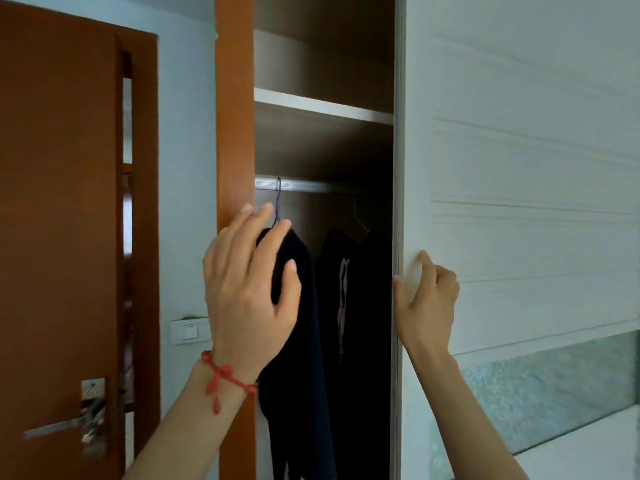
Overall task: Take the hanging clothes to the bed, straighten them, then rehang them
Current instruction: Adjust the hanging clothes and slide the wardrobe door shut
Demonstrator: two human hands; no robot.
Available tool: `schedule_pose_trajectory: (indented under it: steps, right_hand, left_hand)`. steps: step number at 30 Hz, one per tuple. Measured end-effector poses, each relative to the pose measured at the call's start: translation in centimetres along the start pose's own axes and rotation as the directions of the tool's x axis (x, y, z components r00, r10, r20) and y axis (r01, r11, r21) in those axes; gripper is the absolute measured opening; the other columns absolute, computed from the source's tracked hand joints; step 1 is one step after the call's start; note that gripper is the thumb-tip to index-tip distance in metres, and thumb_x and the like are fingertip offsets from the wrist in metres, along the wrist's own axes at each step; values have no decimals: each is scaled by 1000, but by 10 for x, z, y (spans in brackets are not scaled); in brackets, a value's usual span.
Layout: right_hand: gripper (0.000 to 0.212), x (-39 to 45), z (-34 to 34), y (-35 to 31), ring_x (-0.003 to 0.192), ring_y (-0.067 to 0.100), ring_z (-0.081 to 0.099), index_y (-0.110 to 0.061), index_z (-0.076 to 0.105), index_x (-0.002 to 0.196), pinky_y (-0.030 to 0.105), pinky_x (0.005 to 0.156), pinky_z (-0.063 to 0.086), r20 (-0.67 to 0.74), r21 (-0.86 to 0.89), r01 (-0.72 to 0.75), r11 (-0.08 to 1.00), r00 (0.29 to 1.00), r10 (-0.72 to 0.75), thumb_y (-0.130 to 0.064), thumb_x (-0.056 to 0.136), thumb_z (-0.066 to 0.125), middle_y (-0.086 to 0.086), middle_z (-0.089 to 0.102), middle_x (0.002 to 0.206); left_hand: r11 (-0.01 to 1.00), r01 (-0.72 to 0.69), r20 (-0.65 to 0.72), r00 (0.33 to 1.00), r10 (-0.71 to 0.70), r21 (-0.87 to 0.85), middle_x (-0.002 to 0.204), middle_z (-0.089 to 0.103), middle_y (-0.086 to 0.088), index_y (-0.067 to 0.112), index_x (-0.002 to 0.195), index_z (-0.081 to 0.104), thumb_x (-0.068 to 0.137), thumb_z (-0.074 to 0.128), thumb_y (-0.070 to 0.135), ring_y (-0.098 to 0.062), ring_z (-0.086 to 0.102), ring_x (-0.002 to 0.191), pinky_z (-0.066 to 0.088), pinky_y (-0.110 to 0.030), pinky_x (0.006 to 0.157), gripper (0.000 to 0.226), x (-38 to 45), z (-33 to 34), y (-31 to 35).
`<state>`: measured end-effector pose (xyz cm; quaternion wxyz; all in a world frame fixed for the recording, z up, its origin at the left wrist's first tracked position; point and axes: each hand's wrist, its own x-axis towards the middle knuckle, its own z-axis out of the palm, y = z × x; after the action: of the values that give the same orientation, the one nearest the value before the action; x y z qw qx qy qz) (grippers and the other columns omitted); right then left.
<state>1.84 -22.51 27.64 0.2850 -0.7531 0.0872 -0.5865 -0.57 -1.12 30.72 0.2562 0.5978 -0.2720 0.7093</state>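
**Reaching for the first dark garment on the wardrobe rail**

Reaching into the wardrobe opening, the left hand (249, 282) is spread, fingers straight and loose, holding nothing; its fingertips lie at the shoulder of the nearest dark garment (298, 341), though whether they press the cloth or hover just off it cannot be told. That garment hangs from a thin blue wire hanger (278, 202), whose hook sits on the metal rail (311, 185) just above the fingertips. A second dark garment (356, 306), with a pale drawstring, hangs on its own hanger further along the rail, between the two hands.

The cloth looks soft, limp and fairly light, so it will sag and slide if taken by the fabric alone. The better hold is probably the hanger neck just above the left fingertips, lifting the hook up off the rail before drawing it out. The wire looks thin and may flex.

The right hand (427, 306) rests on the edge of the white sliding door (519, 202), thumb at the edge and forefinger extended on its face, the other fingers curled; it grips nothing firmly that I can see. The orange-brown frame post (235, 133) stands just left of the left hand, and the shelf (322, 107) sits above the rail, so the opening is narrow and headroom for unhooking is limited. A wooden room door (59, 237) and a light switch (190, 330) lie further left.
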Motion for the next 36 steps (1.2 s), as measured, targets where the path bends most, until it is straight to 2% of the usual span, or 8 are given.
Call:
schedule_pose_trajectory:
  steps: [6,9,11,13,18,27,33,36]
  right_hand:
    - [51,-29,14,-31,120,26,37,-14,39,138,24,83,29,1,74,114,991,993,-114,-35,93,49,14,43,130]
    - [51,-40,22,-43,112,27,44,-12,46,134,26,81,32,-36,129,176,976,984,-173,-39,92,43,16,48,124]
    - [49,-47,28,-50,106,28,48,-10,50,130,27,81,36,-72,158,224,962,974,-215,-38,90,40,17,52,119]
    - [43,-52,33,-55,102,24,47,-12,52,127,27,79,39,-111,168,275,947,960,-259,-33,90,41,17,54,116]
    - [34,-63,44,-70,103,17,44,-19,47,124,23,77,41,-161,196,370,908,926,-343,-25,90,44,16,56,115]
    - [31,-80,57,-93,103,16,46,-20,46,123,14,86,35,-188,281,423,862,904,-383,-27,92,43,2,41,120]
    - [33,-85,60,-104,103,16,45,-20,48,121,14,85,34,-205,279,413,867,908,-366,-21,88,50,2,41,119]
    - [33,-84,60,-103,102,15,45,-20,48,121,11,84,31,-200,279,408,869,910,-362,-21,88,50,1,41,119]
  left_hand:
    - [892,404,160,912,-376,-202,148,33,-6,10,142,27,91,41,23,-2,24,135,16,2,106,55,-19,-8,-33]
    - [808,518,252,852,-459,-279,147,37,-3,15,144,26,92,35,29,-7,34,134,30,-9,107,55,-29,-4,-41]
    - [779,540,256,841,-477,-321,145,41,-2,15,143,29,93,32,31,-11,39,134,36,-31,111,53,-32,-2,-44]
    - [768,550,251,835,-490,-329,144,42,-2,15,142,30,93,32,31,-13,39,134,36,-36,111,52,-31,-2,-44]
    - [769,552,251,833,-493,-323,144,42,-2,14,142,31,92,31,32,-13,39,134,34,-24,109,53,-31,-2,-43]
    - [758,556,228,831,-507,-342,145,42,-1,17,141,31,92,32,35,-10,36,135,33,-30,111,52,-33,-1,-41]
    - [761,562,227,827,-514,-325,143,41,4,28,135,27,91,32,32,-7,36,133,28,-1,102,45,-33,-1,-40]
    - [758,566,225,825,-519,-325,141,39,8,29,134,27,91,32,33,-6,35,133,28,-4,103,44,-33,0,-40]
